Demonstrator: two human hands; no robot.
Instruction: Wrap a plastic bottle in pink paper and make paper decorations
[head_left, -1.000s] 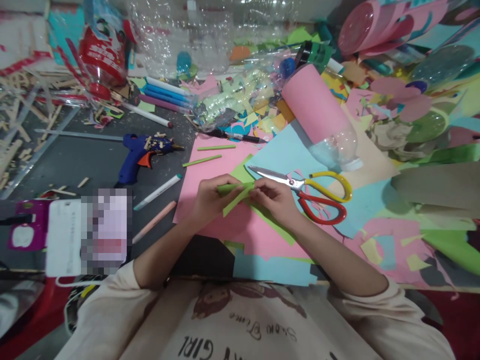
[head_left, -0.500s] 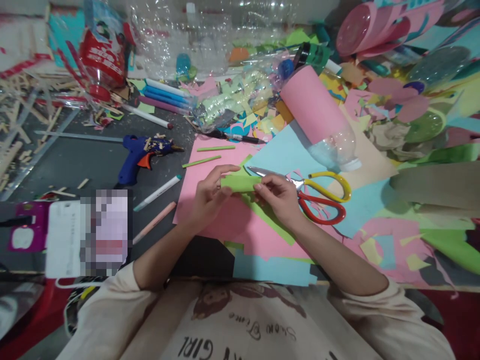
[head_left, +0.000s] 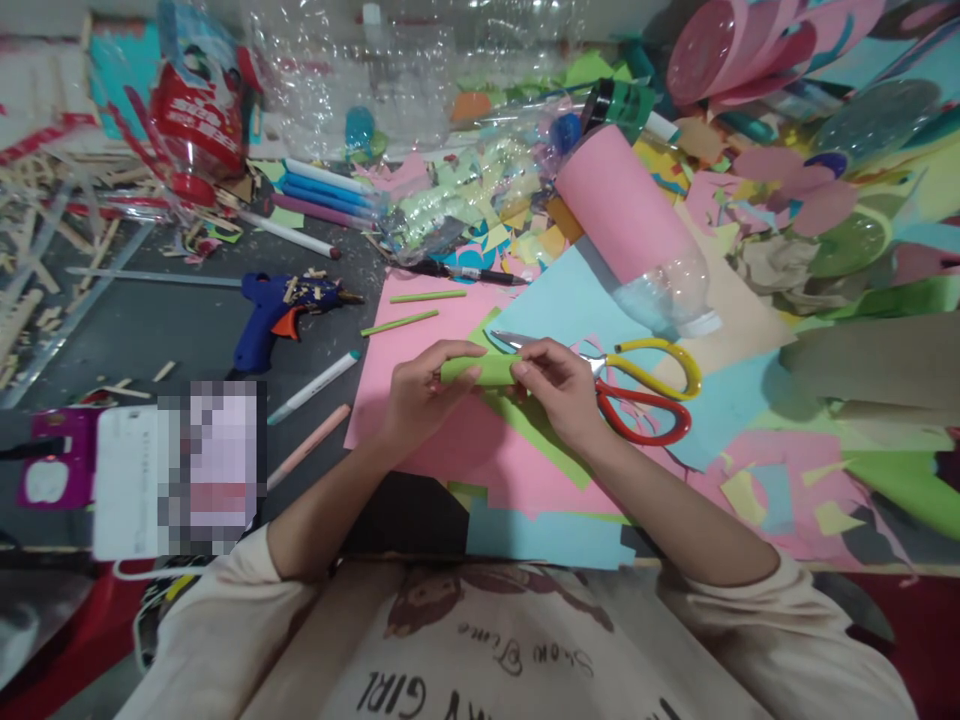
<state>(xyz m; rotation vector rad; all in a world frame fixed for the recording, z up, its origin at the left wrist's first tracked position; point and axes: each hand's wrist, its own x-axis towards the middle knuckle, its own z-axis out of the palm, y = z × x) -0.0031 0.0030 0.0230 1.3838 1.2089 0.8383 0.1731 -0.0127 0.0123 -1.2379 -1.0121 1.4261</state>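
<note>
A small green paper strip (head_left: 491,370) is held level between both hands, above pink paper (head_left: 420,440). My left hand (head_left: 424,392) pinches its left end, and my right hand (head_left: 556,385) pinches its right end. Beneath the hands lies a larger green sheet (head_left: 551,445), partly covered. Scissors with one yellow and one red handle (head_left: 652,395) rest just right of my right hand, their blades partly behind its fingers. Two thin green rolls (head_left: 401,322) lie on the pink paper, beyond my left hand.
A blue glue gun (head_left: 259,315) and two markers (head_left: 315,385) lie to the left. Behind the hands are a black pen (head_left: 465,273), paper scraps and a pink-wrapped bottle (head_left: 619,205). A phone-like blurred item (head_left: 221,470) lies at the lower left.
The green strip's upper edge now looks curved rather than flat. Both hands still hold its ends, with small finger shifts. The whole view has moved slightly.
</note>
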